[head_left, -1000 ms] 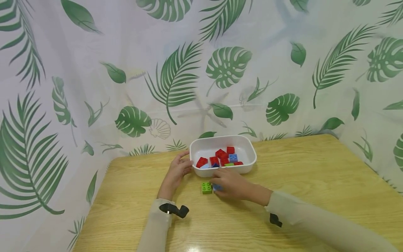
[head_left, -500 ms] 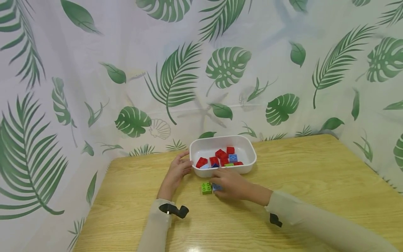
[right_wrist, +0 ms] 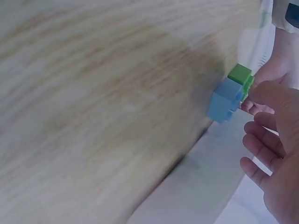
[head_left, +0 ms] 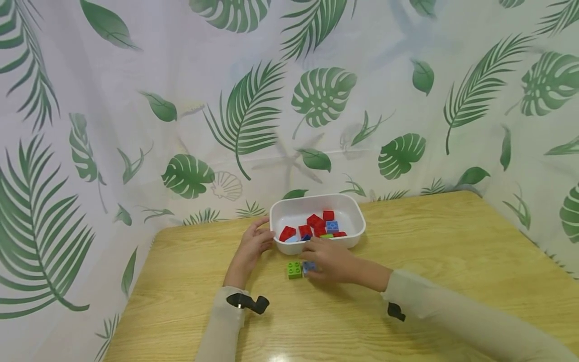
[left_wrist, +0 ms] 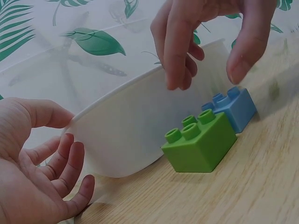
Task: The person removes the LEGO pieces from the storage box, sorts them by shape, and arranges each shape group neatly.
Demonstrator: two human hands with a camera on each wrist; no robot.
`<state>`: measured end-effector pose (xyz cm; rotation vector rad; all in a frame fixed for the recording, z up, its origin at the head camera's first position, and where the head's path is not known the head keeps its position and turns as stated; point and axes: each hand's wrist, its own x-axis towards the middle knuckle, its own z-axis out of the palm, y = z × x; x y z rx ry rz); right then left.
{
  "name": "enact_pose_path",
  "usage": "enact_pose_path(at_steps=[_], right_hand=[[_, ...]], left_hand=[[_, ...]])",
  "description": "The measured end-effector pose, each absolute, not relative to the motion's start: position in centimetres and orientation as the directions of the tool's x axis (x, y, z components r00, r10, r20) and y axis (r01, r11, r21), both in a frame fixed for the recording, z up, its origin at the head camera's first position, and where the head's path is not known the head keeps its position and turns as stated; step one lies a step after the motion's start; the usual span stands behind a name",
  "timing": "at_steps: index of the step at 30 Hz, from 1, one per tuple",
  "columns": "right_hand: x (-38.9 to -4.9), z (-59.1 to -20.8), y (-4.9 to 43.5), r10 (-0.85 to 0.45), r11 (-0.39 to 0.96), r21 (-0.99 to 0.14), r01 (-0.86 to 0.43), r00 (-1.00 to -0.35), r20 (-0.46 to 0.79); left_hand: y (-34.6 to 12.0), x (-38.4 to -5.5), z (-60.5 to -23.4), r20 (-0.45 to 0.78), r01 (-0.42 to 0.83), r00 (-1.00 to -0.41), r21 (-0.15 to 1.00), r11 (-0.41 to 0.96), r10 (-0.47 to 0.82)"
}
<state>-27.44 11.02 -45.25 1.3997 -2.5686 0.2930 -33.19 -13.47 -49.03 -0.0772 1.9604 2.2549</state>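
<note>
A white plastic box (head_left: 357,229) stands at the back of the table, holding several red building bricks (head_left: 315,221) and a few blue and green ones. My left hand (head_left: 251,247) rests against the box's left end, thumb at the rim and fingers along the outside wall. In front of the box, a green building brick (left_wrist: 200,149) and a light blue building brick (left_wrist: 239,111) sit side by side, studs up. Just above the blue brick hovers my right hand (head_left: 332,261), fingers loosely bent and thumb apart from them, with nothing between them in the left wrist view.
The wooden table (head_left: 316,322) reaches to a leaf-printed cloth (head_left: 289,115) hanging behind and beside it. A black wrist strap (head_left: 248,302) is on the left sleeve; another black mount (head_left: 395,311) is on the right sleeve.
My right fingers have loosened and come off the blue brick, so more of it shows. The left hand stays at the box, and the head view has shifted slightly.
</note>
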Motion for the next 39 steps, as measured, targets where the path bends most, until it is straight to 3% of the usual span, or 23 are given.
enact_pose_path(at_steps=[9, 21, 26, 34, 39], right_hand=[[-28.0, -43.4, 11.7, -0.798, 0.517, -0.031, -0.855, -0.495, 0.344], [-31.2, -41.0, 15.1, -0.765, 0.523, 0.043, -0.851, -0.447, 0.464], [-32.5, -40.7, 16.2, -0.747, 0.57, 0.031, -0.821, -0.503, 0.434], [-34.3, -41.1, 17.2, -0.693, 0.677, -0.08, -0.732, -0.67, 0.266], [-35.2, -41.5, 17.3, -0.664, 0.717, -0.113, -0.688, -0.723, 0.19]], left_hand=[[-13.6, -33.1, -49.1, -0.128, -0.138, -0.988, 0.983, -0.122, 0.087], [-13.2, -33.1, -48.8, -0.11, -0.127, -0.988, 0.979, -0.157, 0.11], [-13.1, -33.1, -48.7, -0.116, -0.133, -0.987, 0.977, -0.166, 0.108], [-13.1, -33.1, -48.8, -0.123, -0.138, -0.988, 0.974, -0.179, 0.091], [-13.2, -33.1, -49.1, -0.123, -0.138, -0.988, 0.97, -0.197, 0.091]])
